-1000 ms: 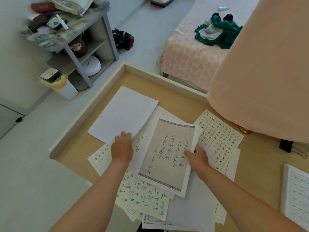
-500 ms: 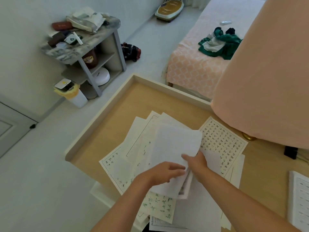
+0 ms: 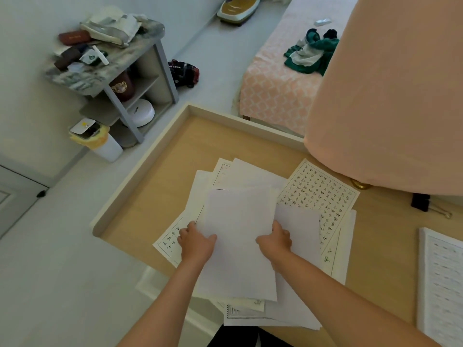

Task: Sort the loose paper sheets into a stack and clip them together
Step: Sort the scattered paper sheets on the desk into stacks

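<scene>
Half a second ago the left hand [image 3: 196, 245] lay across the middle of the pile, its fingertips almost touching the right hand [image 3: 274, 242]. It now sits at the left edge of the blank sheet [image 3: 238, 234], and the two hands are apart with the sheet's width between them. A second ago a bordered page of handwriting was on top. The blank sheet now covers it.

Each hand pinches the blank sheet at one long edge, with the thumb lying on top and the other fingers curled at or under the edge. Whether more pages are caught in the same grip cannot be told.

The blank sheet is white, unmarked and slightly tilted, lying on top of the loose paper sheets [image 3: 225, 174], which fan out unevenly on the table [image 3: 160, 176]. Beyond the fingertips, corners of several white pages stick out. Just outside the left fingers a ruled page with green writing shows. Outside the right fingers lies a gridded sheet [image 3: 318, 194] filled with small characters. Toward the wrists, more page ends overhang the table's near edge.

Well to the right of the right hand a black binder clip [image 3: 421, 202] rests on the table, apart from the papers.
</scene>
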Motion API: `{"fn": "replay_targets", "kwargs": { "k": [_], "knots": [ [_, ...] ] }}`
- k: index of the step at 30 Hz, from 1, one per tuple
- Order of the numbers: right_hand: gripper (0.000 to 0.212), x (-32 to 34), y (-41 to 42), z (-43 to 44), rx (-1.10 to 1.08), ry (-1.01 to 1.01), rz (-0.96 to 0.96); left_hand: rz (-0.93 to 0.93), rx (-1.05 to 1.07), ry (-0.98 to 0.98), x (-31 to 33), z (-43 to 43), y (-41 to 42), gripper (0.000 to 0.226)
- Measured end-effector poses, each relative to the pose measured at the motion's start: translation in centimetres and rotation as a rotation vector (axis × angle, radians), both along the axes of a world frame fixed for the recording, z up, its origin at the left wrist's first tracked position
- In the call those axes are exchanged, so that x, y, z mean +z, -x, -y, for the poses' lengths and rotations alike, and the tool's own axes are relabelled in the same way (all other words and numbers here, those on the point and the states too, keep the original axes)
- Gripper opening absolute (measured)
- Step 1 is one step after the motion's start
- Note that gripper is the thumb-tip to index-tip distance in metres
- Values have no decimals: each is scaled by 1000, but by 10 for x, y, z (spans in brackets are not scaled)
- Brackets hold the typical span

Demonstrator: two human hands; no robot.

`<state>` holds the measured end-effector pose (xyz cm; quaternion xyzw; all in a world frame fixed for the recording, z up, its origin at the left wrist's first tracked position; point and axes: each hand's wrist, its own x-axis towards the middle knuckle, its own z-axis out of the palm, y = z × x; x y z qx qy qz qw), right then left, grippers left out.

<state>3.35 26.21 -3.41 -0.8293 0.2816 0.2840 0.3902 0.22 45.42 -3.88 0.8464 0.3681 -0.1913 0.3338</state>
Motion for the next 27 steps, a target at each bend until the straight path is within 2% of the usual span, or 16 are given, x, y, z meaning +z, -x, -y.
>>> {"fn": "replay_targets", "kwargs": {
  "k": [6, 10, 12, 15, 18, 20, 23, 25, 27],
  "knots": [
    [67, 11, 1, -8, -294, -274, -24, 81, 102, 202, 6, -4, 0, 52],
    [28, 11, 4, 10, -193, -225, 21, 123, 133, 295, 9, 2, 4, 38],
    [22, 13, 3, 26, -154, -222, 67, 130, 186, 370, 7, 4, 6, 27],
    [31, 19, -3, 59, -201, -230, 132, 152, 270, 389, 9, 9, 7, 16],
    [35, 17, -2, 98, -313, -175, 184, 100, 269, 269, 13, 15, 6, 17],
    [41, 10, 3, 120, -359, -63, 175, 17, 238, 257, 14, 18, 8, 19],
    [54, -4, 11, 140, -267, 139, 93, -77, 89, 166, 17, 31, 12, 29],
    [64, -9, 12, 140, -236, 99, 64, -85, 55, 148, 21, 46, 15, 29],
    [69, -7, 14, 133, -243, 13, 58, -82, 75, 213, 21, 60, 16, 29]
  ]
}}
